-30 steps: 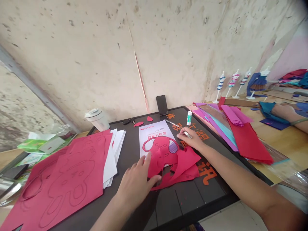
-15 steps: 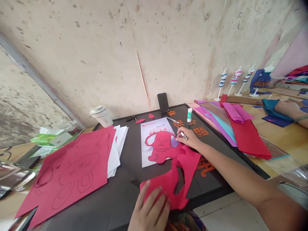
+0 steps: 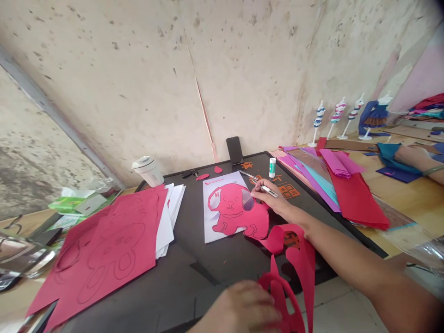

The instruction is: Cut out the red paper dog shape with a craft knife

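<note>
My right hand point(image 3: 272, 196) is closed around a slim white-and-silver pen-shaped tool point(image 3: 269, 191); its tip is hidden. Its fingers rest at the ear and back of a red paper dog cutout point(image 3: 231, 208) with drawn black outlines. The dog lies partly over a printed white sheet point(image 3: 210, 231), and its ears have cut-out openings. At the bottom, my left hand point(image 3: 243, 305) is blurred by motion beside the red paper offcut point(image 3: 307, 273), which curls down over the front edge of the black board point(image 3: 163, 296). Whether the left fingers grip the offcut is unclear.
At left, red sheets with drawn animal outlines point(image 3: 114, 249) cover white papers point(image 3: 169, 222). A lidded cup point(image 3: 148, 171), phone point(image 3: 235, 150), glue stick point(image 3: 272, 167) and another pen point(image 3: 248, 175) stand or lie behind. Coloured paper point(image 3: 357, 199) is on the right, near another person's hand point(image 3: 412, 155).
The red offcut has swung right and down from the board's front, curling off the dog. My left hand has moved right. The dog's back and legs now show; my right hand still holds the tool.
</note>
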A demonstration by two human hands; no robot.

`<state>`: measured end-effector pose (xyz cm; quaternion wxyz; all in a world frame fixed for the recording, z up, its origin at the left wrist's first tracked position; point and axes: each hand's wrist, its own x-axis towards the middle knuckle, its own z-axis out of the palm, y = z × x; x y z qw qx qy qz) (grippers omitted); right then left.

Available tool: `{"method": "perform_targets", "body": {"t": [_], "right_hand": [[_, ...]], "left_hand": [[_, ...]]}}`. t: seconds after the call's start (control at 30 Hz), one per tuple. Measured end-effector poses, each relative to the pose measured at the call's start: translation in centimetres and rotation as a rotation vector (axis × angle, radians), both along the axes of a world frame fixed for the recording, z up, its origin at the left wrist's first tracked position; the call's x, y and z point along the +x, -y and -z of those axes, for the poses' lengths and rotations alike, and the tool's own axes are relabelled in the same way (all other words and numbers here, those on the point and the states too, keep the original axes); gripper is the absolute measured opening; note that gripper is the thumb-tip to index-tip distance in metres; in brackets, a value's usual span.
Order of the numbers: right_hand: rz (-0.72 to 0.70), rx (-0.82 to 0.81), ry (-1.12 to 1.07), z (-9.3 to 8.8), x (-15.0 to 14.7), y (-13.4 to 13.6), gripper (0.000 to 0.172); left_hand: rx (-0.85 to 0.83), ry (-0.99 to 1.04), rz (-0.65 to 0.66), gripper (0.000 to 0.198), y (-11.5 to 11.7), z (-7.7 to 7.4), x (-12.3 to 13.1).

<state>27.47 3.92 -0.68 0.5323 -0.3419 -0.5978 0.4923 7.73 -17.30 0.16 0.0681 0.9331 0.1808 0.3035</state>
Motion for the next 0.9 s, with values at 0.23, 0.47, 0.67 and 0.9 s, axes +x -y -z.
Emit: {"method": "perform_targets", "body": {"t": [0.23,0.47,0.67,0.9], "right_hand": [[0.032,0.092,0.002,0.1,-0.1,-0.4,0.028],[0.096,0.099,-0.184,-2.9,-0.4,0.7,0.035],[0.095,0.03,-0.295,-4.9,-0.6,2.2,0.041],[0.001,-0.188,-0.349,-4.3,-1.2,2.6,0.045]], "left_hand": [[-0.802,0.926,-0.817,0.042,-7.0,-5.7,-4.8],[-1.351,0.617,-0.676,0.046,-8.0,-4.0,-3.5],[-1.92,1.018,-0.333,0.03,-7.3,-2.8,2.3],[-1.752,1.385,-0.453,0.013,-10.6,-2.1,4.2]]}}
